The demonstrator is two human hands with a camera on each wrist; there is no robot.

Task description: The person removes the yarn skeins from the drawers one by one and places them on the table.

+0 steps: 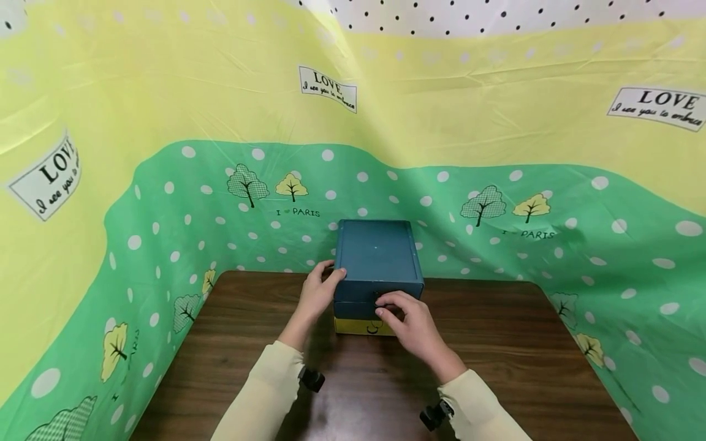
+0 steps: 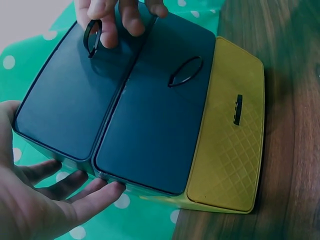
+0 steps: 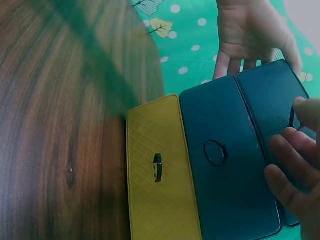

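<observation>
A small drawer box (image 1: pixel 377 251) stands at the back of the table. Its front has a blue top drawer (image 2: pixel 65 95), a blue middle drawer (image 2: pixel 155 110) and a yellow quilted bottom drawer (image 2: pixel 225 150), all closed. My left hand (image 1: pixel 315 294) rests against the box's left side, thumb over the top edge and fingers spread along the side. With thumb and fingertips, my right hand (image 1: pixel 410 321) pinches the black loop pull (image 2: pixel 91 39) of the top drawer. Another loop pull (image 3: pixel 215 153) hangs on the middle drawer, and a black strap pull (image 3: pixel 158 168) on the yellow one.
The dark wooden table (image 1: pixel 496 361) spreads in front of the box and to both sides. Close behind it hangs a green and yellow printed curtain (image 1: pixel 441 202). Small black wrist cameras (image 1: pixel 436 415) sit at both cuffs.
</observation>
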